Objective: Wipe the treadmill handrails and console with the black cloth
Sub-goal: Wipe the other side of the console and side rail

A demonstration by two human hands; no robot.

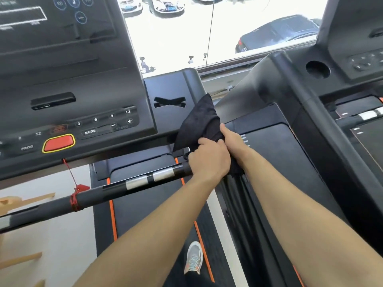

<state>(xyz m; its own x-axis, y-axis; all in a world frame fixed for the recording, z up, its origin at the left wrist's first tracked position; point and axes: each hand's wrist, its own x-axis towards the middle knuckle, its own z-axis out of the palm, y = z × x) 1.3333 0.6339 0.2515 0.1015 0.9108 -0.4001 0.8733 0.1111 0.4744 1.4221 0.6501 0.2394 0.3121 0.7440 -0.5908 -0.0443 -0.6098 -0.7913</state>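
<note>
The black cloth [200, 119] is bunched against the treadmill's right handrail, just below the console's right corner. My left hand [209, 158] grips the lower part of the cloth where the front crossbar [93, 195] meets the side rail. My right hand [233, 137] holds the cloth from the right, touching my left hand. The side handrail under the cloth is hidden; its lower length [238, 193] runs down between my forearms. The console [68, 83] fills the upper left, with a red stop button [59, 142] and speed keys.
A red safety cord [74, 195] is tied around the crossbar, which carries two silver sensor pads [149, 177]. A second treadmill [323, 112] stands close on the right. My shoe [193, 257] rests on the belt. A window is ahead.
</note>
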